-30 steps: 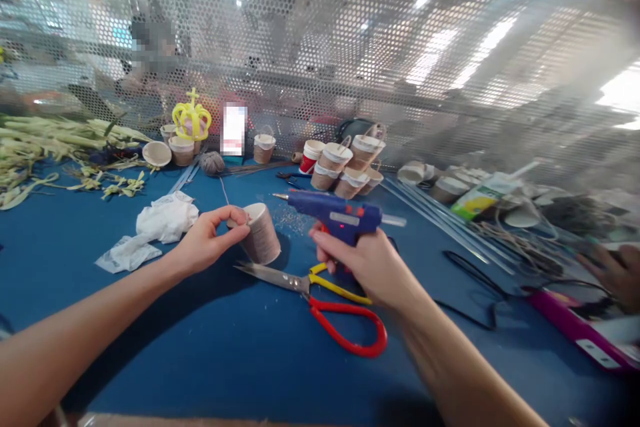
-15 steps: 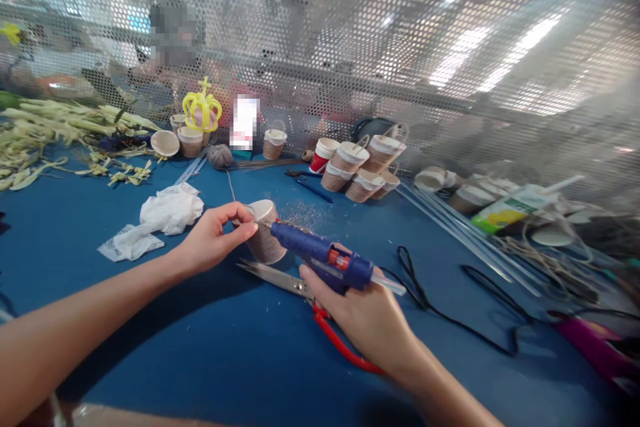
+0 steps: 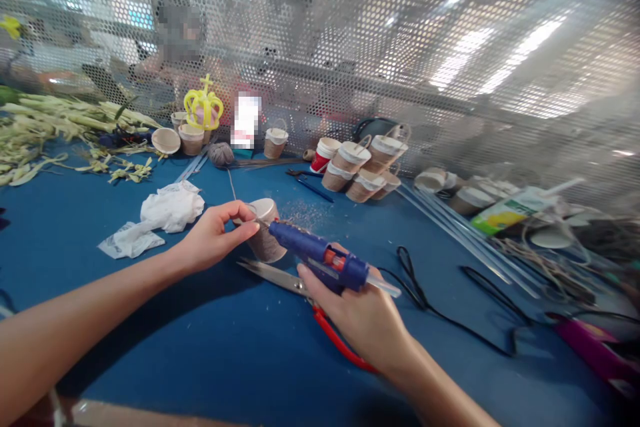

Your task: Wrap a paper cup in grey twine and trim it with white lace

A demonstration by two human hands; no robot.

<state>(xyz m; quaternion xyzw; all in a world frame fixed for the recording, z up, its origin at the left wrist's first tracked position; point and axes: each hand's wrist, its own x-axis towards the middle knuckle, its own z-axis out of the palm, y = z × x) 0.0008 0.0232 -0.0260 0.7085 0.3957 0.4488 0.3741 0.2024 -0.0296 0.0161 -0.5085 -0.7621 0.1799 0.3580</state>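
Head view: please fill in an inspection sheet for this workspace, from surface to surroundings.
Surface: blue tabletop, small debris beyond the paper cup.
Work items: paper cup, hot-glue gun, grey yarn ball.
Clutter: scissors partly hidden by the right hand, crumpled white sheeting, plant cuttings, stacked cups.
Grips: left hand pinched at the paper cup, contents unclear; right hand around the hot-glue gun.
Cables: black cable, loosely curved, right of the hot-glue gun.
Surroundings: perforated screen behind.
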